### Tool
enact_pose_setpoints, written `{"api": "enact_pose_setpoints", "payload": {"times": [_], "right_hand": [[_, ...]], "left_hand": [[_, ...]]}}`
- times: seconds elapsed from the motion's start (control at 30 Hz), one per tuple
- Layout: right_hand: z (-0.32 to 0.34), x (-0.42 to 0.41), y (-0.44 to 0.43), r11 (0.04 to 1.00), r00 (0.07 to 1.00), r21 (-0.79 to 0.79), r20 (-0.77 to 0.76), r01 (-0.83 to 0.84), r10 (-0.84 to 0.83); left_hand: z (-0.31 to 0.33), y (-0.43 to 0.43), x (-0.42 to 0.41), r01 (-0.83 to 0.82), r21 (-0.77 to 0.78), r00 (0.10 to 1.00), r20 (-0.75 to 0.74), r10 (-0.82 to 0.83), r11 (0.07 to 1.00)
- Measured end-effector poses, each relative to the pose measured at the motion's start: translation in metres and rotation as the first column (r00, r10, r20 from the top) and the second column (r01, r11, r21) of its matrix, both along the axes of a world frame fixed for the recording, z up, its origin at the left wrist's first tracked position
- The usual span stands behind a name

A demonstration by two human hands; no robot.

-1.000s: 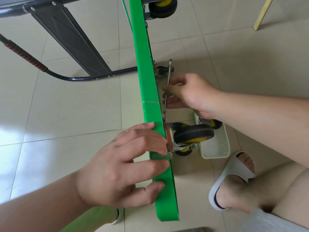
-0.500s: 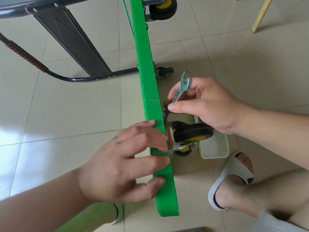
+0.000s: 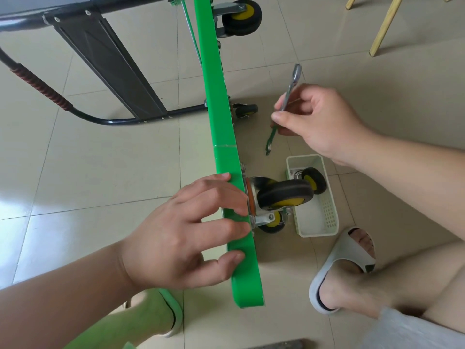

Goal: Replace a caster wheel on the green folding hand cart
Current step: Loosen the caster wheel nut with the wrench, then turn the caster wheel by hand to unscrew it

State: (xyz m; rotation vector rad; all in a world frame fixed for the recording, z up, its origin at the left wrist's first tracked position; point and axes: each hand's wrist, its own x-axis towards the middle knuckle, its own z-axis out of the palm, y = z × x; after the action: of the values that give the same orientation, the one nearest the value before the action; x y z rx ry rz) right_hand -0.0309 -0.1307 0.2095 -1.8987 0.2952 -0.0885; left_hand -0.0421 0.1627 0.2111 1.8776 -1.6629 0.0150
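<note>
Now the green cart deck (image 3: 221, 147) stands on its edge on the floor (image 3: 100, 172) and runs from far to near through the middle of the scene. The left hand (image 3: 186, 235) holds its near part. The fingers are curled over the top edge and the thumb is on the left face.

The right hand (image 3: 319, 122) is to the right of the deck and farther away, its grip closed in a pinch on the wrench (image 3: 292, 83). A white basket (image 3: 327, 222) lies on the floor at right with a loose wheel (image 3: 313, 181) inside. The caster wheel (image 3: 284, 195) sits on the right face of the deck, just beside the left fingertips.

The wrench has its long axis far to near, and its near end is apart from the caster's plate (image 3: 251, 197). The plate lies nearer and to the left of it. I judge the right hand must bring the tool that way.
</note>
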Motion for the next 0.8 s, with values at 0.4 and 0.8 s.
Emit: {"api": "enact_pose_setpoints", "payload": {"times": [0.4,0.8], "right_hand": [[-0.104,-0.043,-0.037,0.684,0.905,-0.636,-0.415,-0.358,0.087],[-0.193,-0.093,-0.012,0.549,0.709,-0.614,-0.703,-0.567,-0.054]], "left_hand": [[0.001,0.0,0.0,-0.001,-0.002,1.0,0.002,0.001,1.0],[-0.001,0.001,0.0,-0.017,-0.005,1.0,0.003,0.017,1.0]]}}
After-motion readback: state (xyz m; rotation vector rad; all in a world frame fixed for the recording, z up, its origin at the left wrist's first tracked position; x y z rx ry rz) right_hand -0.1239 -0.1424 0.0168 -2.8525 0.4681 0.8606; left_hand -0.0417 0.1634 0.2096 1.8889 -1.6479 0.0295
